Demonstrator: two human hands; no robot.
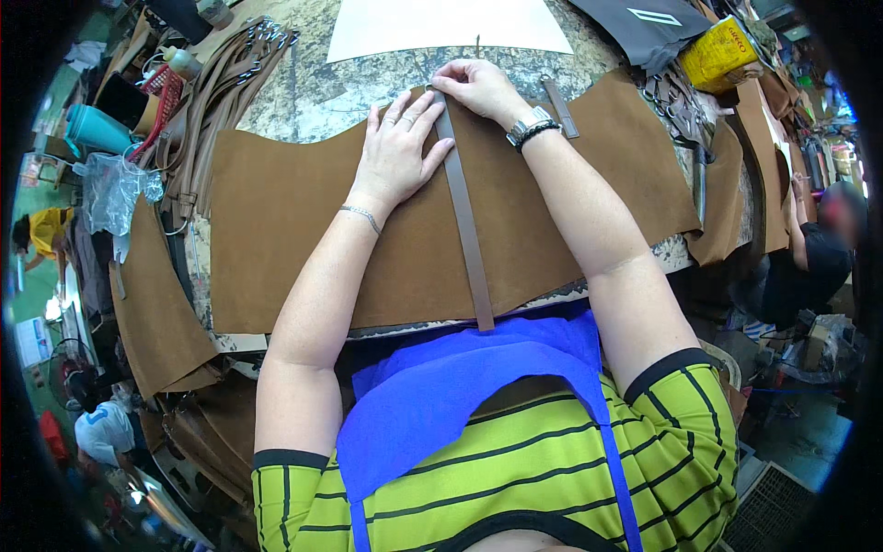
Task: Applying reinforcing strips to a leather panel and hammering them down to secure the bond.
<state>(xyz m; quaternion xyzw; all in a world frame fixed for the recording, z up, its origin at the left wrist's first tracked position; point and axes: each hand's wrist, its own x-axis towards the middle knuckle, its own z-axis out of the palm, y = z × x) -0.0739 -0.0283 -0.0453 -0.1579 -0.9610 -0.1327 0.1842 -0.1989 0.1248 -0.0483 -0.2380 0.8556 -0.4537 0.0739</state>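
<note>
A large brown leather panel is spread over the worktable in front of me. Down its middle runs a narrow grey-brown leather strap, its near end reaching the panel's front edge. My left hand rests flat on the panel just left of the strap, fingers stretched out and the thumb touching the strap. At the far edge, my right hand pinches the strap's top end between thumb and fingers. A short strap piece lies near my right wrist.
White paper lies beyond the panel. Leather straps with metal clasps, a red basket and a teal tumbler are at left. A yellow can stands at far right. Other people work on both sides.
</note>
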